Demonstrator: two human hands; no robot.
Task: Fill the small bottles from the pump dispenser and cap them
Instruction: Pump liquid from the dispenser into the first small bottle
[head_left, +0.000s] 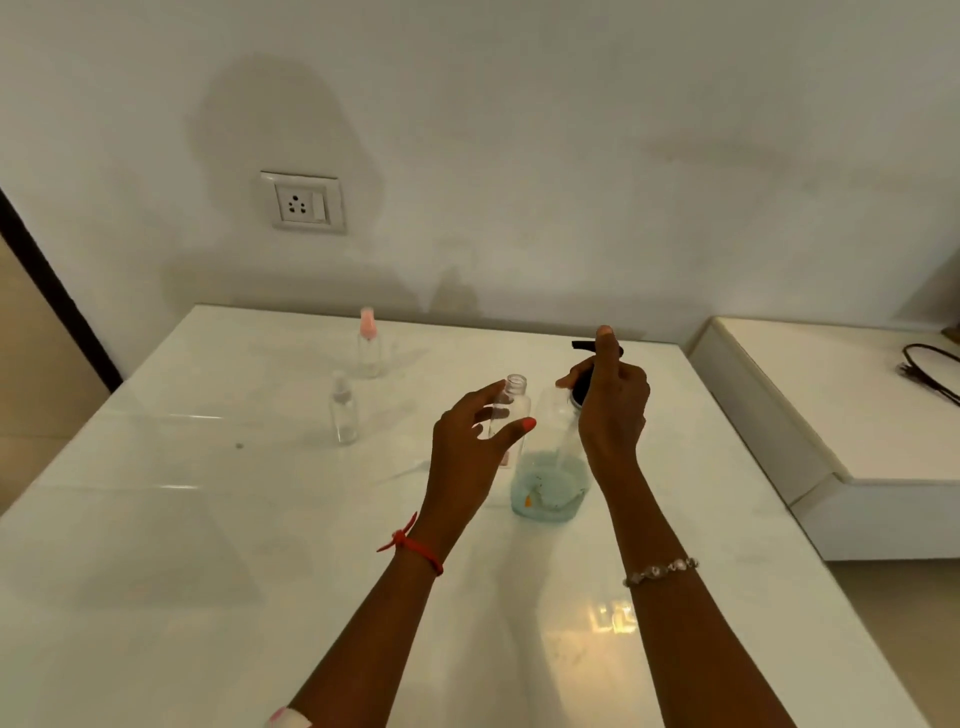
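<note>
Glossy white table (208, 519) against a wall (571, 156): left fingers (485, 395) wide, right fingers (605, 353) gripping pump dispenser (550, 483).

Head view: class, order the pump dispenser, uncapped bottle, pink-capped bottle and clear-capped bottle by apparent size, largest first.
1. pump dispenser
2. uncapped bottle
3. pink-capped bottle and clear-capped bottle: look alike, distances differ, unranked

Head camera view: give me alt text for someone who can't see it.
A person's right hand grips the pump dispenser by its black head, forefinger on top, while the left hand is open around an uncapped small bottle beside it. Two capped small bottles stand farther left on the table.
</note>
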